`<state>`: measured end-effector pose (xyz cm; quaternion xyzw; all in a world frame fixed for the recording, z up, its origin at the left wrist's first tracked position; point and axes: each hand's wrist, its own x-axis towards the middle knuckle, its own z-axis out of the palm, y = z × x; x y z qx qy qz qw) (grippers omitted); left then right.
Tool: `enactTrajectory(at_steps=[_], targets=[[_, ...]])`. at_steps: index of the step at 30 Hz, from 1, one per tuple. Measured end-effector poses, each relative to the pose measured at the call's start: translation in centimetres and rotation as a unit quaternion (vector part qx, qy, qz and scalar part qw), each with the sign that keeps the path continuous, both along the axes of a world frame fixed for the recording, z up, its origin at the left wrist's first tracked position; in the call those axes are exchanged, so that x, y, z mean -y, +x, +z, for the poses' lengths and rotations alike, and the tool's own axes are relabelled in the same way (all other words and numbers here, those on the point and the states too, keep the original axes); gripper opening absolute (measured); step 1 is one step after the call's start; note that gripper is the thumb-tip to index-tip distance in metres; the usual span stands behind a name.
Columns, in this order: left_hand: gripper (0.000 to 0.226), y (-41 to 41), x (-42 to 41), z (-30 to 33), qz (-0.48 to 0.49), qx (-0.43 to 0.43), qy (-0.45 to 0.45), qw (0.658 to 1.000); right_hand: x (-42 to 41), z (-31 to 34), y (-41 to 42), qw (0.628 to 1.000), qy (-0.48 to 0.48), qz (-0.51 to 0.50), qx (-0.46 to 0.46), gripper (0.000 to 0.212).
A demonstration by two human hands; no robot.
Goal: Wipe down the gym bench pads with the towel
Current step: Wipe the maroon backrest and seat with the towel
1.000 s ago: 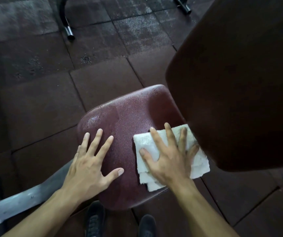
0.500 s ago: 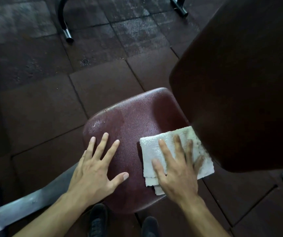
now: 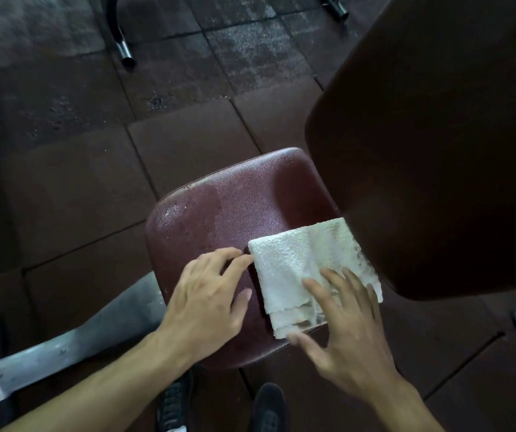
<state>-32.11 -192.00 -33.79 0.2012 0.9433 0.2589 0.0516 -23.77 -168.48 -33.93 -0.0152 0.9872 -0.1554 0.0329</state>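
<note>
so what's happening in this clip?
A person is wiping a maroon seat pad with a folded white towel. The right hand lies with its fingers spread on the towel; the left hand reaches to the towel's left edge. Droplets show on the pad's far-left part. The backrest pad rises to the right.

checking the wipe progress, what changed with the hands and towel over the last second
The left hand slid right across the seat pad until its fingertips reach the towel's left corner. The right hand drew back toward the person, now only its fingers on the towel. The towel stayed folded beside the back pad.
</note>
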Motion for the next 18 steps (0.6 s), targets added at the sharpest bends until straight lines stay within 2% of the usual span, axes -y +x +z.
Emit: enactTrajectory(at_steps=[3, 6, 8, 10, 11, 12, 14, 18], targets=[[0.055, -0.7, -2.6, 0.2, 0.052, 0.023, 0.027, 0.998, 1.4, 0.5, -0.8, 0.998, 0.027, 0.047, -0.030, 0.088], [0.065, -2.5, -3.5, 0.2, 0.131, 0.093, 0.054, 0.986, 5.0, 1.1, -2.2, 0.997, 0.037, -0.007, -0.070, 0.083], [0.056, -3.6, -3.6, 0.3, 0.124, 0.116, 0.017, 0.985, 7.0, 1.2, -3.3, 0.996, 0.061, -0.051, -0.040, 0.063], [0.044, -4.1, -3.5, 0.5, 0.106, 0.128, 0.002, 0.986, 7.2, 1.0, -3.7, 0.994, 0.011, -0.090, -0.057, 0.026], [0.039, -4.2, -3.5, 0.6, 0.107, 0.133, 0.010, 0.985, 6.6, 1.1, -3.9, 0.991, -0.042, -0.111, -0.067, 0.018], [0.033, -4.1, -3.3, 0.7, 0.115, 0.136, 0.023, 0.984, 6.0, 1.4, -3.7, 0.985, -0.092, -0.128, -0.067, 0.017], [0.021, -3.9, -3.7, 0.6, 0.121, 0.128, 0.062, 0.982, 4.5, 2.6, -3.2, 0.979, -0.122, -0.138, -0.084, 0.010], [0.016, -3.2, -4.7, 0.5, 0.134, 0.120, 0.103, 0.978, 4.4, 4.4, -1.7, 0.984, -0.024, -0.090, -0.155, 0.009]])
